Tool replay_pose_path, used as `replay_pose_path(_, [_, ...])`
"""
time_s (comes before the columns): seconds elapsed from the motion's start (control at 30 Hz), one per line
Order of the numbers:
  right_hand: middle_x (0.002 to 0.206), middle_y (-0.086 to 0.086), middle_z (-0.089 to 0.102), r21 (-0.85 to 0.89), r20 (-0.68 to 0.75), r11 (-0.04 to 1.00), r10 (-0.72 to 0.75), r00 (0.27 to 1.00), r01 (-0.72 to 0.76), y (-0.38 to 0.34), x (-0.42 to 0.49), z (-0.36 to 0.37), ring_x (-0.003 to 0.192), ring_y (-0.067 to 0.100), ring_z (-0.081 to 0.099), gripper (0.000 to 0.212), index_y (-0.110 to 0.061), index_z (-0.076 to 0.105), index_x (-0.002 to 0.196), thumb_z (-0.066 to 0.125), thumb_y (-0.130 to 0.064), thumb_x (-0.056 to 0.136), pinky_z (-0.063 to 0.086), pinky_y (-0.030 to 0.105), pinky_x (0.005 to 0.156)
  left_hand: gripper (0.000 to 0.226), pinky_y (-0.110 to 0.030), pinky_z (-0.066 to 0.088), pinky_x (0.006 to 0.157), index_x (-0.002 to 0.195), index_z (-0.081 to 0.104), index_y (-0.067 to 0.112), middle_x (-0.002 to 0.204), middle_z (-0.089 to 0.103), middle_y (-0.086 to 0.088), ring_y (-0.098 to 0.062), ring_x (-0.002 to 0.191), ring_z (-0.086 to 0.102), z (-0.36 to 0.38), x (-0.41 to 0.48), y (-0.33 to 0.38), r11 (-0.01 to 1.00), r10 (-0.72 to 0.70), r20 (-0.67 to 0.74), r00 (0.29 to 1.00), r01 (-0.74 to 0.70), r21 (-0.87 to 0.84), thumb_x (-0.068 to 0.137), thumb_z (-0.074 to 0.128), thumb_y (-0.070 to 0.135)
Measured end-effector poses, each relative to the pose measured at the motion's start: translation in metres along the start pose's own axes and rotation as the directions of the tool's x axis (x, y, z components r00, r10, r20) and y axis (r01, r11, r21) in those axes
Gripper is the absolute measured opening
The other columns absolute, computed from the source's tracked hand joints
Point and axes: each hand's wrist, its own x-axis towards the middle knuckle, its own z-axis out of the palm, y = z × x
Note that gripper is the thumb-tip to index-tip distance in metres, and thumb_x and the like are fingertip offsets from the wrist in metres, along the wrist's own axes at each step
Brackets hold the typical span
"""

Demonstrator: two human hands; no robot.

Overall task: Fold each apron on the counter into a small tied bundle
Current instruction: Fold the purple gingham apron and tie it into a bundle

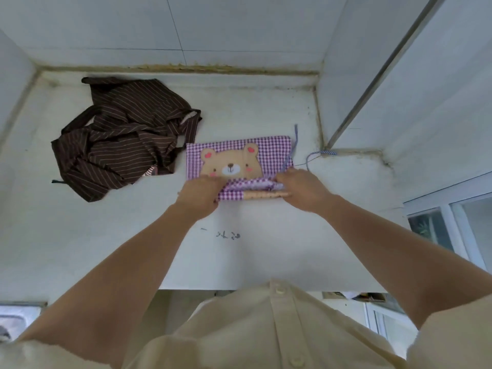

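Note:
A purple gingham apron (271, 150) with a bear face on it lies folded into a flat rectangle on the white counter (266, 251). Its near edge is turned up into a roll. My left hand (198, 197) grips the left end of that roll. My right hand (303, 189) grips the right end, with a thin purple strap (290, 153) running up from its fingers. A second strap (316, 154) loops onto the counter to the right. A brown striped apron (119, 137) lies crumpled at the back left, its edge touching the gingham one.
Tiled walls close the counter at the back and left. A white box-like wall corner (354, 123) juts in at the right. A steel sink (18, 318) shows at the lower left. A window frame (452, 225) is at the right, past the counter's edge.

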Motion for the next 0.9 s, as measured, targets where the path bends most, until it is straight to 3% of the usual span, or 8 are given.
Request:
replay_pose_path(0.1, [0.098,0.013,0.064,0.058,0.096,0.998,-0.022,0.995,0.017,-0.003,-0.014,0.014,0.091,0.033,0.060,0.025,-0.009,0.054,0.108,0.064,-0.019,0.087,0.044,0.035,0.073,0.052,-0.033,0.050,0.078,0.133,0.051,0.027,0.111,0.065,-0.001,-0.026,0.102,0.062,0.019,-0.018,0.005,0.996,0.005,0.132,0.991,0.006,-0.084,0.083,0.060,0.016])
replay_pose_path(0.23, [0.073,-0.006,0.048,0.161,0.188,0.986,-0.062,0.980,0.032,0.002,-0.017,0.006,0.075,0.021,0.050,0.024,-0.015,0.044,0.088,0.067,-0.020,0.085,0.030,0.030,0.060,0.032,-0.029,0.046,0.067,0.112,0.062,0.017,0.091,0.068,-0.004,-0.025,0.085,0.065,0.011,-0.019,0.000,0.987,0.056,0.162,0.985,-0.030,-0.161,0.081,0.064,0.019])
replay_pose_path(0.33, [0.072,-0.009,0.046,0.280,0.253,0.960,-0.045,0.967,-0.028,0.008,-0.018,0.002,0.070,0.015,0.046,0.030,-0.022,0.040,0.077,0.069,-0.020,0.084,0.030,0.027,0.057,0.031,-0.025,0.041,0.067,0.116,0.062,0.016,0.091,0.069,-0.005,-0.022,0.084,0.064,0.004,-0.017,-0.002,0.972,0.090,0.227,0.970,-0.036,-0.230,0.086,0.063,0.024])
replay_pose_path(0.47, [0.071,-0.008,0.049,0.350,0.141,0.936,-0.082,0.987,0.027,0.015,-0.016,-0.003,0.065,0.009,0.045,0.034,-0.026,0.042,0.073,0.075,-0.025,0.078,0.033,0.029,0.061,0.041,-0.023,0.038,0.075,0.129,0.056,0.019,0.104,0.069,-0.006,-0.021,0.094,0.062,-0.002,-0.015,-0.009,0.945,0.102,0.288,0.952,-0.002,-0.328,0.089,0.063,0.025])
replay_pose_path(0.57, [0.091,-0.005,0.063,0.156,0.011,0.941,-0.307,0.952,0.301,0.018,-0.006,-0.007,0.087,0.012,0.055,0.022,-0.017,0.066,0.087,0.076,-0.029,0.072,0.046,0.038,0.080,0.055,-0.023,0.039,0.081,0.141,0.046,0.020,0.114,0.066,-0.006,-0.024,0.105,0.061,-0.004,-0.009,-0.015,0.940,0.108,0.317,0.942,0.007,-0.342,0.090,0.064,0.024])
replay_pose_path(0.63, [0.124,0.006,0.063,0.053,0.102,0.927,-0.374,0.922,0.370,0.017,0.005,-0.010,0.116,0.023,0.055,0.050,-0.008,0.068,0.116,0.070,-0.036,0.075,0.042,0.042,0.101,0.059,-0.024,0.039,0.083,0.145,0.041,0.022,0.115,0.065,-0.006,-0.024,0.106,0.060,-0.004,-0.004,-0.017,0.942,0.112,0.337,0.935,0.008,-0.334,0.090,0.064,0.024])
replay_pose_path(0.77, [0.076,-0.006,0.056,0.102,0.223,0.964,-0.261,0.939,0.244,0.013,0.021,-0.016,0.068,0.014,0.053,0.018,-0.020,0.052,0.085,0.060,-0.037,0.090,0.040,0.031,0.067,0.057,-0.026,0.040,0.084,0.144,0.042,0.025,0.111,0.060,-0.004,-0.020,0.101,0.056,-0.003,0.006,-0.024,0.921,0.104,0.377,0.920,0.054,-0.386,0.091,0.063,0.024])
replay_pose_path(0.9, [0.069,-0.004,0.045,0.266,0.331,0.964,-0.111,0.937,0.020,0.015,0.040,-0.025,0.058,0.012,0.041,0.029,-0.028,0.033,0.076,0.052,-0.027,0.098,0.031,0.027,0.054,0.033,-0.026,0.038,0.086,0.123,0.055,0.020,0.111,0.059,0.001,-0.020,0.106,0.055,-0.004,0.017,-0.035,0.900,0.055,0.418,0.907,0.136,-0.414,0.090,0.063,0.022])
